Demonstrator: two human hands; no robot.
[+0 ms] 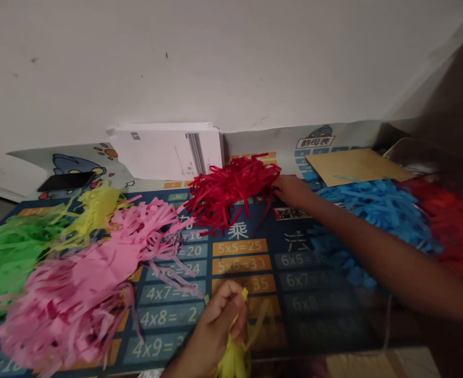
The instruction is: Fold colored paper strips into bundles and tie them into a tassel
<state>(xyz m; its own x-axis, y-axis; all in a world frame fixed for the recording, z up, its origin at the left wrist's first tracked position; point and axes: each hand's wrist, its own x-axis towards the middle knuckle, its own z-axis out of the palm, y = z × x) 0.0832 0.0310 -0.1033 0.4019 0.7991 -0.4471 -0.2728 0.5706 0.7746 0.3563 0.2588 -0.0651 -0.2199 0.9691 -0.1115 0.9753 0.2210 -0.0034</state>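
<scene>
Yellow fringed strips (pixel 233 359), apparently paper, are grasped in the person's left hand (pixel 220 317), thumb and fingers closed about them near one end. The right hand (pixel 293 190), farther from the body and to the right, touches the near right edge of the red fringed pile (pixel 235 191); its fingertips are obscured, so whether it grips cannot be told. Step in hand, as judged: the yellow bundle is held while the right hand handles the red pile. The next move would seem to call for a firm left hold and a light right touch, lest strands snag. The yellow bundle's long axis runs roughly toward and away from the body: a short tip projects beyond the left fingers, and the loose fringe points toward the wearer, its end out of view. Left of the left hand lies the pink fringed pile (pixel 113 260).
</scene>
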